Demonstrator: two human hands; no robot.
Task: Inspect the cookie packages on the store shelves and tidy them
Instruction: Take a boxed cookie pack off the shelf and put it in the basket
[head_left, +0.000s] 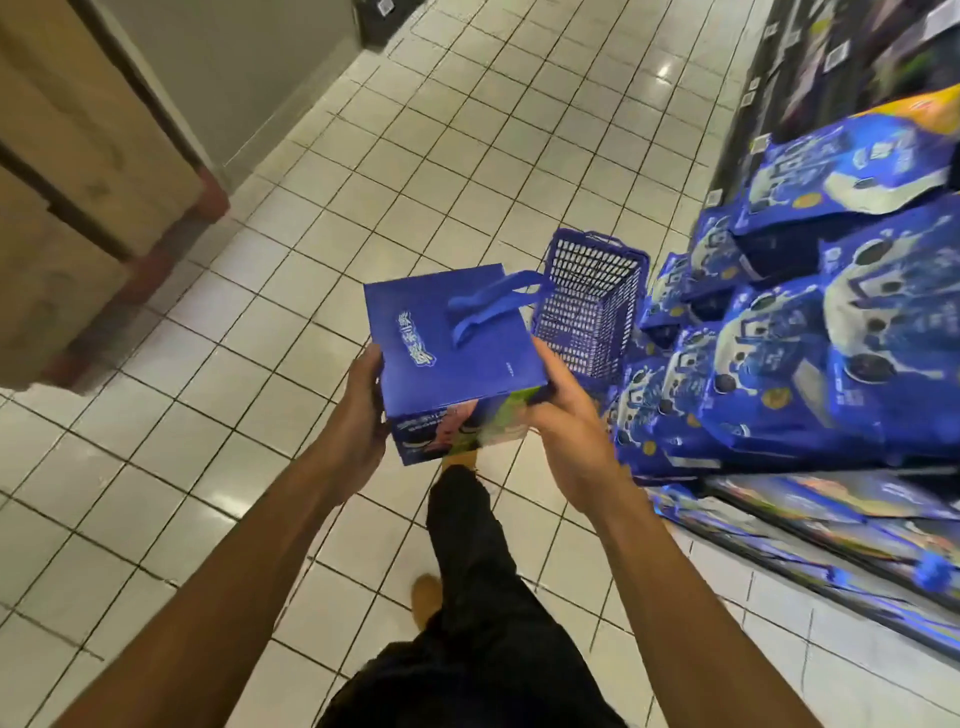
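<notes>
Setting: a shop aisle. Shelves (810, 499) at right stacked with blue cookie packages (779, 364), probably price tags on edges (blurred); blue shopping basket (592, 301) on tiled floor (363, 182)

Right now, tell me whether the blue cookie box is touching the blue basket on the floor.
Apart. The head view shows the blue cookie box held up between the left hand and right hand, while the blue basket stands on the floor tiles beyond it.
</notes>
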